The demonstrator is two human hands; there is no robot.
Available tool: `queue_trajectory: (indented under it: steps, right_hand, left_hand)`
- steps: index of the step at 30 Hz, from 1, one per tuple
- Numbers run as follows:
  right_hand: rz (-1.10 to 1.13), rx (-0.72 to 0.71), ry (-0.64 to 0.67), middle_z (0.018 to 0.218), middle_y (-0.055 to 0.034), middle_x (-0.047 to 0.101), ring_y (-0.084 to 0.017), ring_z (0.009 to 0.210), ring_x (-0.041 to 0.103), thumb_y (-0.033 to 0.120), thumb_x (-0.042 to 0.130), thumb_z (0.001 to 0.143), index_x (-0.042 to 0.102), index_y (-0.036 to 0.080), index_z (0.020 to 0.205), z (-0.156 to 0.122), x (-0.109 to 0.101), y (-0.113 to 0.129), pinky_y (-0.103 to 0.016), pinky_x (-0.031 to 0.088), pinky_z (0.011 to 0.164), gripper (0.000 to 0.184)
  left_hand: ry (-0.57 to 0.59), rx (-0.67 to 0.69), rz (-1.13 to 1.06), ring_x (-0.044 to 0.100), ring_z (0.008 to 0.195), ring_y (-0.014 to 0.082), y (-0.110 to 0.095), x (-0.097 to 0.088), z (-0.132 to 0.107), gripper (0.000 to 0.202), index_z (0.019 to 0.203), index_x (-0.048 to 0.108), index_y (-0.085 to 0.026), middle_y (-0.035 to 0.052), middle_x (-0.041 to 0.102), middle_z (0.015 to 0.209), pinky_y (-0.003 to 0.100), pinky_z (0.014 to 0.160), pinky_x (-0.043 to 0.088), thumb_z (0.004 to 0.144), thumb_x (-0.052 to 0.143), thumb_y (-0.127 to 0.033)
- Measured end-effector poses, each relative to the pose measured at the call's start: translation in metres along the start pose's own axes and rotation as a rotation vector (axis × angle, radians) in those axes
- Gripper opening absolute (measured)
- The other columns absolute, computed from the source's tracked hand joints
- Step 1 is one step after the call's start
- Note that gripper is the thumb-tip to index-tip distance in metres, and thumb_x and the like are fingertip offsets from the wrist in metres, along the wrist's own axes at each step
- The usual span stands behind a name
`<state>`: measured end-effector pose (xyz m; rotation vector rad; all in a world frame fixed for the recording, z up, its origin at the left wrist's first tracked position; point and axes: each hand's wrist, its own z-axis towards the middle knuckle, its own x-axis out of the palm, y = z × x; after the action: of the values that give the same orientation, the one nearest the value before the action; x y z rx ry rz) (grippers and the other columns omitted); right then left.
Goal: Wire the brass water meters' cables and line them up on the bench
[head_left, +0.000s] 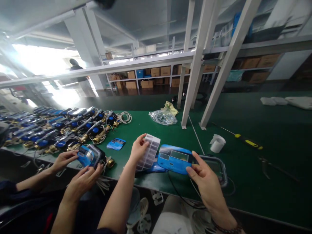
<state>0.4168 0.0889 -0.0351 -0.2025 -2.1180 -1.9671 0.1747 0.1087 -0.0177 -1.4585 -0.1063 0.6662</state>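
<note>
My left hand (139, 149) pinches the top of a sheet of labels (152, 150), pale with rows of grey rectangles. Between the thumb and fingers of my right hand (203, 174) is a blue faceplate (175, 160) with rectangular windows, tilted towards me. Under the label sheet lie more blue plates (157, 168), partly hidden. Behind my right hand rests a clear-rimmed cover (223, 172), its near part covered by the hand. Another blue faceplate (116, 144) lies flat on the green table, left of my left hand.
At left, a co-worker's hands (81, 178) hold a blue-faced meter (89, 156). Many brass-ended meters (60, 126) crowd the table beyond. A plastic bag (163, 117), white tape roll (217, 143), yellow-black screwdriver (247, 141) and pliers (265, 167) lie around. White posts (195, 71) rise from the table.
</note>
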Motion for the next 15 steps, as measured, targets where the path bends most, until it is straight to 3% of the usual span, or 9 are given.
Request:
queue_trajectory:
  steps: [2, 4, 7, 11, 15]
  right_hand:
    - [0.097, 0.016, 0.038, 0.076, -0.0028, 0.067, -0.018, 0.066, 0.061, 0.045, 0.078, 0.058, 0.062, 0.017, 0.097, 0.011, 0.003, 0.002, -0.029, 0.053, 0.062, 0.049]
    - [0.173, -0.013, -0.009, 0.076, -0.0026, 0.066, -0.017, 0.065, 0.061, 0.045, 0.076, 0.060, 0.064, 0.019, 0.083, 0.022, 0.009, 0.001, -0.030, 0.053, 0.062, 0.038]
    - [0.170, -0.118, -0.029, 0.087, -0.0033, 0.066, -0.018, 0.080, 0.061, 0.045, 0.071, 0.066, 0.064, 0.021, 0.079, 0.034, 0.025, -0.003, -0.033, 0.052, 0.076, 0.029]
    - [-0.102, -0.370, 0.022, 0.106, -0.0079, 0.061, -0.023, 0.102, 0.055, 0.043, 0.062, 0.074, 0.066, 0.020, 0.085, 0.037, 0.055, -0.006, -0.042, 0.042, 0.093, 0.025]
    - [-0.403, -0.605, 0.102, 0.100, -0.0059, 0.063, -0.023, 0.102, 0.053, 0.030, 0.060, 0.078, 0.060, 0.022, 0.108, 0.031, 0.079, -0.008, -0.043, 0.039, 0.095, 0.031]
  left_hand:
    - [0.069, 0.039, -0.120, 0.062, 0.087, 0.0174, 0.001, 0.004, -0.009, 0.032, 0.104, 0.061, -0.015, 0.0061, 0.066, 0.093, 0.029, 0.079, 0.049, 0.074, 0.061, -0.025]
    - [0.097, 0.064, -0.155, 0.061, 0.087, 0.0182, 0.002, 0.005, -0.019, 0.025, 0.095, 0.063, -0.015, 0.0056, 0.066, 0.091, 0.029, 0.079, 0.048, 0.072, 0.061, -0.026]
    - [0.107, 0.077, -0.091, 0.060, 0.081, 0.0179, 0.003, 0.004, -0.033, 0.022, 0.085, 0.064, -0.015, 0.0047, 0.065, 0.085, 0.029, 0.074, 0.047, 0.074, 0.060, -0.033]
    - [0.120, 0.122, -0.110, 0.058, 0.082, 0.0182, 0.001, 0.007, -0.045, 0.025, 0.089, 0.065, -0.015, 0.0049, 0.062, 0.085, 0.030, 0.076, 0.046, 0.075, 0.059, -0.035]
    - [0.121, 0.160, -0.173, 0.057, 0.085, 0.0183, -0.002, 0.011, -0.051, 0.025, 0.088, 0.066, -0.015, 0.0056, 0.061, 0.087, 0.030, 0.081, 0.045, 0.074, 0.061, -0.035]
